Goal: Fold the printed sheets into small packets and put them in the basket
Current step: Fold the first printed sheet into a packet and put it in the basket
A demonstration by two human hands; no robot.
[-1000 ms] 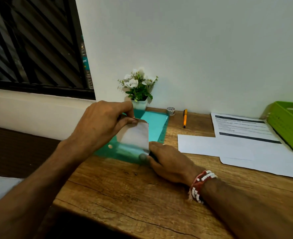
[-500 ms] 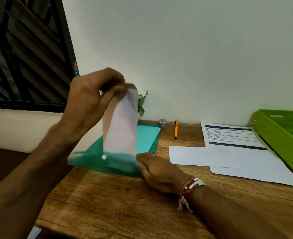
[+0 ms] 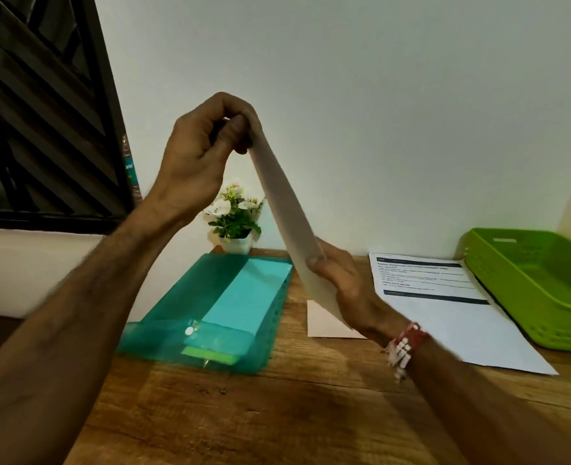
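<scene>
Wooden table (image 3: 277,414) against white wall (image 3: 378,112): left hand (image 3: 197,152) pinches top of pale sheet (image 3: 286,213), right hand (image 3: 341,273) grips its lower end, apparently above the table's middle; green basket (image 3: 525,283) at right edge.

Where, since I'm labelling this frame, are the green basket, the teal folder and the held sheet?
green basket (image 3: 512,303), head view, near side wall
teal folder (image 3: 190,297), head view, left of cover
held sheet (image 3: 286,209), head view, middle of its span

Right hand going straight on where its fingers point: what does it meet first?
Past the white paper sheet the right hand grips, probably the small white-flowered pot plant; depth unclear.
</scene>
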